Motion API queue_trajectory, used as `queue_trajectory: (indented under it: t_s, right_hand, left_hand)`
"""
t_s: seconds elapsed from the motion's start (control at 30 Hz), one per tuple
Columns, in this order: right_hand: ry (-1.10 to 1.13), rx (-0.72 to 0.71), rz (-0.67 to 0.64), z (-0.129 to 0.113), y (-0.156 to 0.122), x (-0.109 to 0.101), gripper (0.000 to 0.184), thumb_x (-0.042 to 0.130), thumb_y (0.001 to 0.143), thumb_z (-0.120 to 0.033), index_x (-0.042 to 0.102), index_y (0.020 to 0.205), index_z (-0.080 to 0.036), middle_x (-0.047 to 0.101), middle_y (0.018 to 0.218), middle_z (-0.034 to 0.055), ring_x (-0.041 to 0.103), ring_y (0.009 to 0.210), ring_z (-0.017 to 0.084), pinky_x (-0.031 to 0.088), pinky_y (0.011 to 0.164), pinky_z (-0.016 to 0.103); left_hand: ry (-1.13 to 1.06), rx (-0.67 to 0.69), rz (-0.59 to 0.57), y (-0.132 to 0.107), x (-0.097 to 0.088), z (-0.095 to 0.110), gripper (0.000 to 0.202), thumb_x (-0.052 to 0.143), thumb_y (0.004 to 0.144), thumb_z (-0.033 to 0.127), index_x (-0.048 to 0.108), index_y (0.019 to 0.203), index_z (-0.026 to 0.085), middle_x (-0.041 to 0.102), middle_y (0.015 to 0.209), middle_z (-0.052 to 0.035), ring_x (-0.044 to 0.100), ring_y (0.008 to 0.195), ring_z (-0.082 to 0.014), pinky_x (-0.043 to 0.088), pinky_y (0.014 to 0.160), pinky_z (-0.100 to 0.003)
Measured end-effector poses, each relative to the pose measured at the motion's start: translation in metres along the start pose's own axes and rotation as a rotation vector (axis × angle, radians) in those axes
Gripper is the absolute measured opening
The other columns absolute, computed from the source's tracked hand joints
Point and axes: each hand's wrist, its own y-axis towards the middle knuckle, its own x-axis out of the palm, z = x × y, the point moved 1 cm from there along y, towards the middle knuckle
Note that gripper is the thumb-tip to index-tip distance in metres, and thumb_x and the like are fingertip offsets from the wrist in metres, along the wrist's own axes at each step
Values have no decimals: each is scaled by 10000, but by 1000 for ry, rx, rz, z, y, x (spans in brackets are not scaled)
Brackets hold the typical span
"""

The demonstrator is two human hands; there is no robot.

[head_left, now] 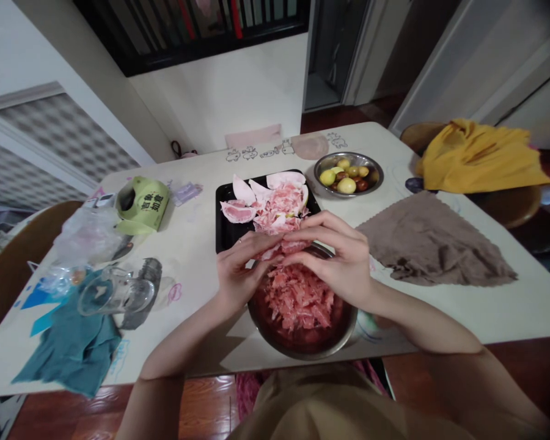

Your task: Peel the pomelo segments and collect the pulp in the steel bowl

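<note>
Between both hands is a piece of red pomelo point(294, 245), held over the far rim of a steel bowl point(302, 351). My left hand point(242, 263) grips it from the left, fingers curled over it. From the right, my right hand point(341, 253) closes on the same piece, its thumb and fingers bent around it. Broken red pomelo flesh point(300, 299) fills much of the bowl below. Just beyond my hands, a black tray point(227, 235) bears white-pink peel and membrane point(279, 205), with a pomelo segment point(238, 211) at its left.
A metal bowl of small fruits point(348, 190) stands behind right, near a brown cloth point(433, 244). Yellow fabric point(481, 159) drapes a chair. On the left are a glass pitcher point(119, 293), a teal cloth point(76, 342), a plastic bag point(89, 235) and a green paper-like container point(144, 205).
</note>
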Motion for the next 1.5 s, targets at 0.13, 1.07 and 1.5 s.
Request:
queue_trajectory:
  t_s: [0.13, 1.07, 1.5]
  right_hand:
    - [43, 11, -17, -5, -2, 0, 170, 795, 849, -211, 781, 1016, -234, 743, 935, 41, 710, 862, 176, 598, 775, 330]
    - [-397, -404, -19, -2, -9, 9, 85, 595, 937, -129, 621, 1005, -174, 714, 943, 76, 623, 850, 189, 540, 740, 339]
    - [-355, -294, 42, -9, -17, 15, 117, 587, 927, -119, 569, 993, -213, 688, 893, 44, 624, 810, 171, 533, 696, 318]
  left_hand:
    - [42, 20, 17, -3, -1, -3, 354, 788, 866, 229, 753, 1216, 275, 808, 1011, -71, 727, 856, -200, 577, 788, -349]
    - [254, 382, 29, -5, -7, 13, 351, 605, 945, 32, 679, 1263, 160, 771, 1157, -95, 750, 1108, -217, 664, 907, -350]
    - [365, 408, -30, -14, -13, 17, 467, 652, 910, 18, 635, 1357, 152, 750, 1226, -109, 727, 1163, -246, 665, 934, -370]
